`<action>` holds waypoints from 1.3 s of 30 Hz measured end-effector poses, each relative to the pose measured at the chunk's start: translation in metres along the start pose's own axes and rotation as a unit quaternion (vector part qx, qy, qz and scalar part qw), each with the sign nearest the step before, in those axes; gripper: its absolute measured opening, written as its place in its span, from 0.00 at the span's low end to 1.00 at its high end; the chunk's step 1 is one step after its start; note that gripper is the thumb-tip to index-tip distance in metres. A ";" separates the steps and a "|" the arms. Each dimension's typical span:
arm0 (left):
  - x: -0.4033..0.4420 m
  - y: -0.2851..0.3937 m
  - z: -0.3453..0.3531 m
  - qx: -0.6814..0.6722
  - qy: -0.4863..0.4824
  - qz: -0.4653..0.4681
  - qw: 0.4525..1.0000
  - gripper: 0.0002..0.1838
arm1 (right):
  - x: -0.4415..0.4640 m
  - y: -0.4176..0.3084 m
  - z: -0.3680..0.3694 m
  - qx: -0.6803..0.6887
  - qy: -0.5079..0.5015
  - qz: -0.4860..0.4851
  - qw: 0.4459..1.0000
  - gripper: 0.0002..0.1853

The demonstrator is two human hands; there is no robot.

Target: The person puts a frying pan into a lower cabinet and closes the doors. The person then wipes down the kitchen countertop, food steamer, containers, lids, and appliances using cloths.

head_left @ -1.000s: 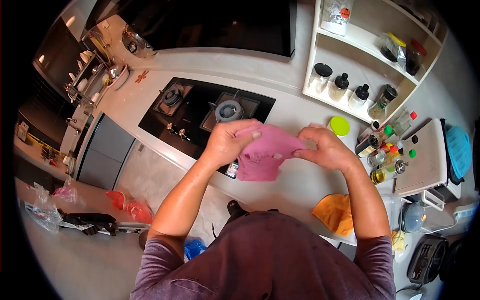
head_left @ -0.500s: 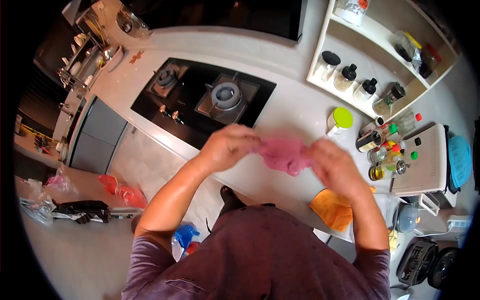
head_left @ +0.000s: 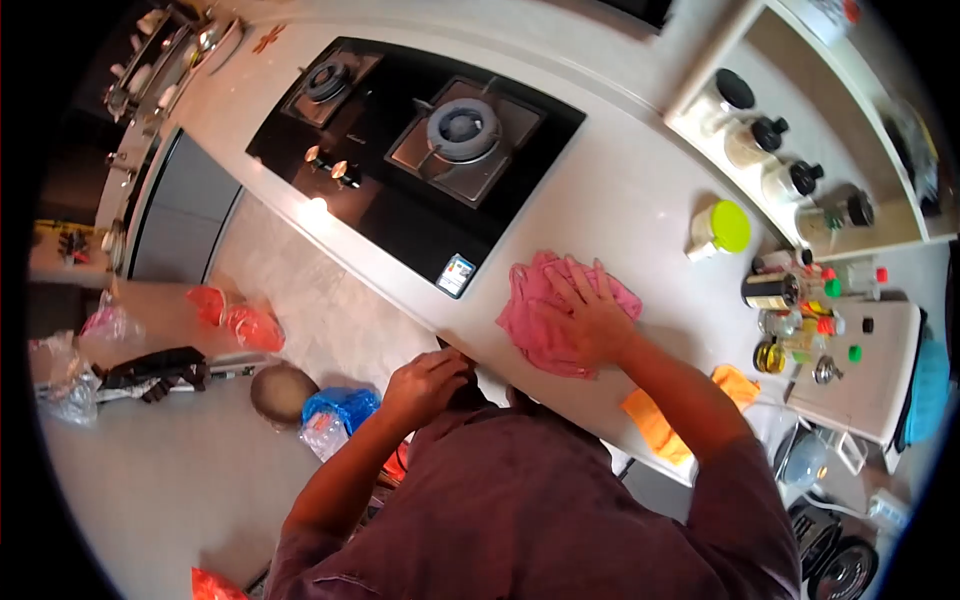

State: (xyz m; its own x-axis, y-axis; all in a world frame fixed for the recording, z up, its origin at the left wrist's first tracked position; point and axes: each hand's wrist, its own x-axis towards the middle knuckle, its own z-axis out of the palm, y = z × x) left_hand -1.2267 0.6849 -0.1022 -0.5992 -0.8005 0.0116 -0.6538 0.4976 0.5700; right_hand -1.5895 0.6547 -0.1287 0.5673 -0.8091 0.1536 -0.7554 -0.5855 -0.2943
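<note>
A pink cloth (head_left: 530, 335) lies spread and wrinkled on the white countertop (head_left: 600, 180), right of the stove. My right hand (head_left: 592, 322) rests flat on top of it with the fingers spread, covering part of the fabric. Close to my body, beyond the counter's front edge, my left hand (head_left: 428, 388) hangs with its fingers loosely curled together. Nothing shows in it. An orange cloth (head_left: 660, 425) lies on the counter, partly behind my right forearm.
The black gas stove (head_left: 400, 240) is left of the pink cloth. A green-lidded jar (head_left: 722, 228) stands beyond it, near several bottles (head_left: 772, 290) and a shelf of jars (head_left: 750, 140). Bags, including a blue one (head_left: 342, 408), lie at lower left.
The pink cloth went from being held up between both hands to lying on the counter under my right hand. My left hand let go and drew back toward my body. The view shifted.
</note>
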 end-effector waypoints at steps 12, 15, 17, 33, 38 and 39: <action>-0.042 -0.037 -0.028 -0.018 -0.129 -0.128 0.983 0.16 | 0.009 -0.082 0.060 -0.026 0.058 0.043 0.997 0.30; -0.066 -0.066 -0.031 -0.010 -0.167 -0.191 0.967 0.21 | -0.011 -0.105 0.058 0.063 0.004 -0.006 0.998 0.28; -0.086 -0.085 -0.029 -0.009 -0.169 -0.199 0.965 0.22 | 0.013 -0.098 0.062 0.045 -0.014 -0.030 0.998 0.27; -0.232 -0.227 -0.067 -0.072 -0.205 -0.317 0.923 0.26 | 0.373 -0.175 0.163 -0.067 0.048 0.011 0.997 0.41; -0.277 -0.299 -0.102 -0.210 -0.036 -0.436 0.874 0.24 | 0.410 -0.184 0.167 -0.056 0.028 0.009 0.998 0.41; -0.300 -0.319 -0.095 -0.179 -0.007 -0.450 0.875 0.24 | 0.408 -0.179 0.171 -0.037 0.035 -0.003 0.999 0.41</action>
State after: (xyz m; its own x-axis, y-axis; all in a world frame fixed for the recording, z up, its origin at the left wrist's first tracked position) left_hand -0.7945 0.7342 -0.2098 0.0760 -0.8091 -0.5828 -0.6789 -0.4701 0.5641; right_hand -1.1665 0.4384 -0.1748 0.5490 -0.8058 0.2222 -0.7758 -0.5901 -0.2232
